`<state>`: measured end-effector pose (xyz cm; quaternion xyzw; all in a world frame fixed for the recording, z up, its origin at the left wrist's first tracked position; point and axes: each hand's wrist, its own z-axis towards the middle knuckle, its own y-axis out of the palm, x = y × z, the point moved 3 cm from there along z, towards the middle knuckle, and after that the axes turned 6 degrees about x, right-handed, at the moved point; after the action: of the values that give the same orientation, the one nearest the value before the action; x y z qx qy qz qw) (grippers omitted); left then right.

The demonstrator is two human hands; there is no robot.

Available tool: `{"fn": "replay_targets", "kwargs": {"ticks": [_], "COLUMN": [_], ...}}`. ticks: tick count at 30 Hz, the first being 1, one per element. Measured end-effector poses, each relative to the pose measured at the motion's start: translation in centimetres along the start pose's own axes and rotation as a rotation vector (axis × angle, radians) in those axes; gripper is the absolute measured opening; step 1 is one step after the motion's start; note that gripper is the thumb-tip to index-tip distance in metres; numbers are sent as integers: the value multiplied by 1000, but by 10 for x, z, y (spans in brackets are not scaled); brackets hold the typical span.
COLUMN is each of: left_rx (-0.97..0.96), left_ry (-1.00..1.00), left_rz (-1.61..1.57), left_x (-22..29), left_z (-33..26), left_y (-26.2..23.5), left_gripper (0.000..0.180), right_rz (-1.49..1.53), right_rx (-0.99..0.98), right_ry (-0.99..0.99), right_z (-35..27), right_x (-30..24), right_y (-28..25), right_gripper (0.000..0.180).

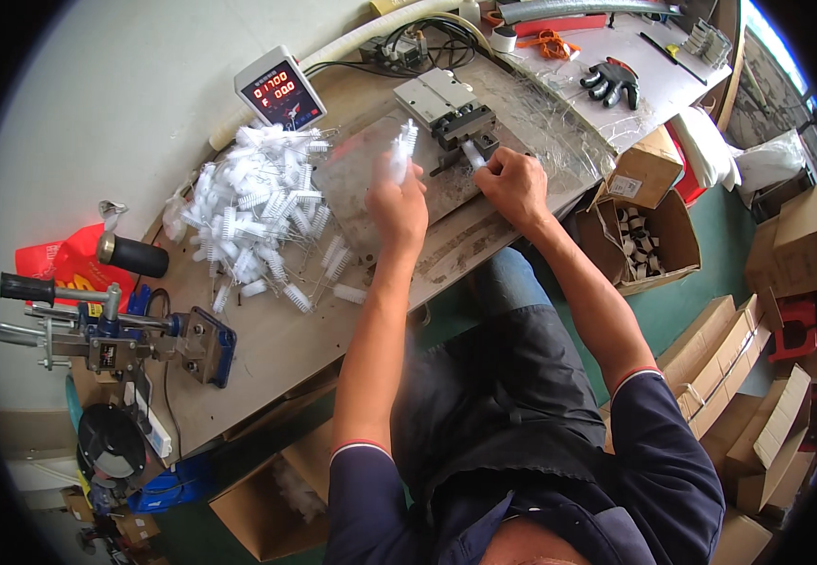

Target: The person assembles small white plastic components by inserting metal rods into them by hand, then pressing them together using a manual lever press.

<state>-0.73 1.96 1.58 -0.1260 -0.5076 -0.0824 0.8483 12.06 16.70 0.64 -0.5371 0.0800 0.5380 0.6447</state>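
As I watch from afar, my left hand (397, 205) pinches at least one white bristle brush (406, 146) above the worktop (281, 347), left of the metal clamping fixture (439, 100). My right hand (514, 184) pinches another white brush (472, 156) at the fixture's near end. A brush heap (256, 202) lies farther left, beside a digital display box (281, 91).

A pile of white brushes (263, 212) lay on the surface (267, 353). Right of the pile, the left hand (397, 202) held a raised brush (406, 149); farther right of it, the right hand (514, 184) pinched a second brush (472, 153) at a metal machine (437, 97). Just behind the pile stood a display box (280, 89); left of it, a red bag (65, 259) and a hand press (112, 330). Well right of the pile lay a black glove (611, 83).
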Motion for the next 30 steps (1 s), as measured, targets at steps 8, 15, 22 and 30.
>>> {"fn": "replay_targets", "kwargs": {"ticks": [8, 15, 22, 30], "left_rx": [-19, -4, -209, -270], "left_ry": [-79, 260, 316, 456], "left_rz": [91, 359, 415, 495], "left_x": [-12, 0, 6, 9], "left_z": [0, -6, -8, -14], "left_y": [-2, 5, 21, 36], "left_gripper": [8, 12, 13, 19], "right_rz": [66, 128, 188, 185], "right_rx": [-12, 15, 65, 95], "right_ry": [58, 74, 78, 63], "right_z": [1, 2, 1, 1], "right_x": [0, 1, 5, 8], "right_y": [0, 0, -1, -1], "right_gripper": [18, 22, 22, 23]}}
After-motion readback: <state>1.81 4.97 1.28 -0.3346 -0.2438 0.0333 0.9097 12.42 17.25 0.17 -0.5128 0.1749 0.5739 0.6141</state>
